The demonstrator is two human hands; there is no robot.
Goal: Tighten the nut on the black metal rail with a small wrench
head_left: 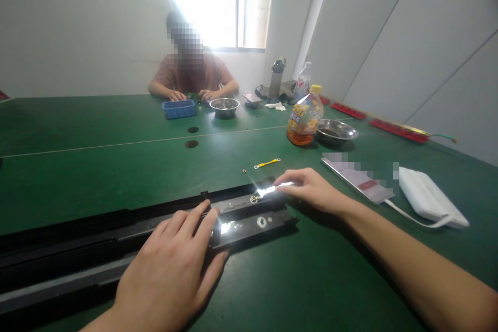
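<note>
Across the left and middle of the table lies a long black metal channel point(116, 238). My left hand point(171, 254) is closed over it near its right end, fingers on top and thumb along the near side. In my right hand point(307, 189) is a shiny metal wrench point(269, 190), its head against a small nut point(254, 199) inside the channel. A larger nut point(262, 222) shows on the near strip of the channel. Just beyond lie a yellow wire with ring terminals point(267, 163) and a small brass-coloured nut point(244, 171).
A phone point(358, 179) and a white power bank point(431, 198) joined by a cable lie right of my hand. Behind stand a drink bottle point(305, 116) and a steel bowl point(336, 133). Opposite sits a person point(192, 75) with a blue bin point(179, 109) and another bowl point(224, 107).
</note>
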